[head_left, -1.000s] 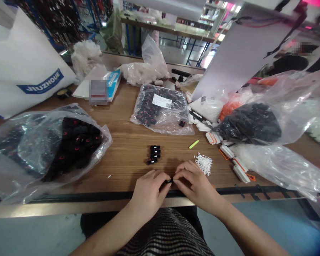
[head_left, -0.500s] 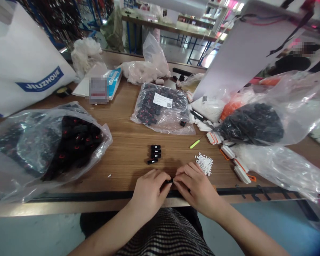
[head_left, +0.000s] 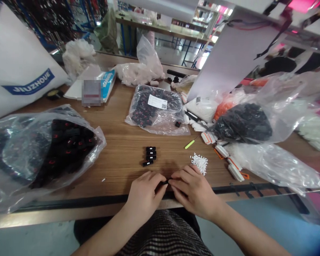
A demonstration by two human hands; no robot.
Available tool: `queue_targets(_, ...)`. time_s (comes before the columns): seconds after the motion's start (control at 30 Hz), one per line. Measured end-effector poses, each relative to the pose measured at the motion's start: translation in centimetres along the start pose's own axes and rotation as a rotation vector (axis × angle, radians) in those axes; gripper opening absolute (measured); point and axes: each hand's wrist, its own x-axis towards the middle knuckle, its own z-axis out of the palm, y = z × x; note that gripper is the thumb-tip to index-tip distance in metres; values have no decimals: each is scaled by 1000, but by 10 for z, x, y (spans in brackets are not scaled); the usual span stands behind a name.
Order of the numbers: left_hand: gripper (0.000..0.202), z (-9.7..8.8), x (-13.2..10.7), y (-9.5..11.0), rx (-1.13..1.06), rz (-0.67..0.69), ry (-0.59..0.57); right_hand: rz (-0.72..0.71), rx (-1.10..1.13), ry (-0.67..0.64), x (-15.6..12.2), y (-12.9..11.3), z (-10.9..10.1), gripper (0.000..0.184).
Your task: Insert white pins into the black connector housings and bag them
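My left hand (head_left: 146,190) pinches a small black plastic part (head_left: 165,182) between thumb and fingers at the table's front edge. From the other side my right hand (head_left: 193,188) meets the part with its fingertips closed together; whatever they hold is hidden. Just beyond the hands, several black plastic parts (head_left: 150,153) with paired white dots lie in a short stack-like row, the nearest one slightly askew. A pile of tiny white pins (head_left: 199,163) lies beyond my right hand.
An open bag of black parts (head_left: 69,142) lies left, a sealed labelled bag (head_left: 157,110) behind. A yellow-green stick (head_left: 189,144) lies near the pins. White-and-orange pieces (head_left: 235,170) and plastic bags crowd the right. One loose white pin (head_left: 104,180) sits left.
The view has shifted slightly, so the things on the table appear a little farther left. Both hands stay together at the black part, with only slight finger movement.
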Motion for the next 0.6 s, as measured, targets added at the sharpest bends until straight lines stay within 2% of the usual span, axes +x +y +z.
queue_targets(0.07, 7, 1, 0, -1, -16, 4, 8, 99, 18, 65, 0, 22, -10, 19)
queue_targets(0.13, 7, 2, -1, -2, -26, 8, 16, 283, -75, 133, -1, 52, -22, 21)
queue_targets(0.17, 8, 2, -1, -3, -28, 7, 19, 360, -138, 101, -1, 67, -28, 23)
queue_targets(0.23, 8, 3, -1, -3, -26, -1, 17, 453, -209, -47, -1, 92, -39, 29)
queue_targets(0.3, 8, 3, -1, -3, -23, -10, 13, 457, -217, -178, 2, 107, -45, 33)
queue_targets(0.37, 7, 4, 0, -3, -24, -10, 12, 432, -217, -246, 7, 112, -47, 34)
queue_targets(0.6, 6, 3, -1, -4, -32, -26, 16, 373, -261, -325, 22, 113, -45, 24)
